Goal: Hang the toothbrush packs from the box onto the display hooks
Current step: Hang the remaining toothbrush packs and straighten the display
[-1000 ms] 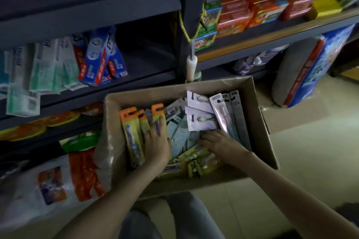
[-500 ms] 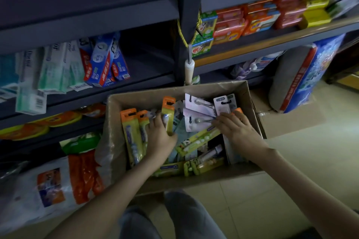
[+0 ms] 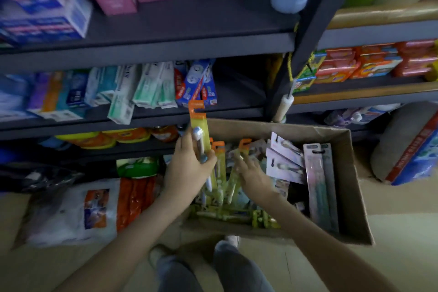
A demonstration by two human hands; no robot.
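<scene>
An orange-topped toothbrush pack [image 3: 198,123] is held upright in the left hand [image 3: 187,173], grip clamped round its lower half. It's lifted over the far-left corner of the cardboard box [image 3: 350,168], so its hang tab shows against the toothpaste cartons [image 3: 151,87], centre of frame. The right hand [image 3: 252,174] is held over the box contents just to the right, grip apart with fingers loosely spread. It's kinda blurred, so contact with the packs underneath can't be told. More orange-topped packs [image 3: 220,149] are stood in the box's left part, pale lilac packs [image 3: 284,161] are piled mid-box, and long pink-and-grey packs [image 3: 320,185] are laid along its right wall.
</scene>
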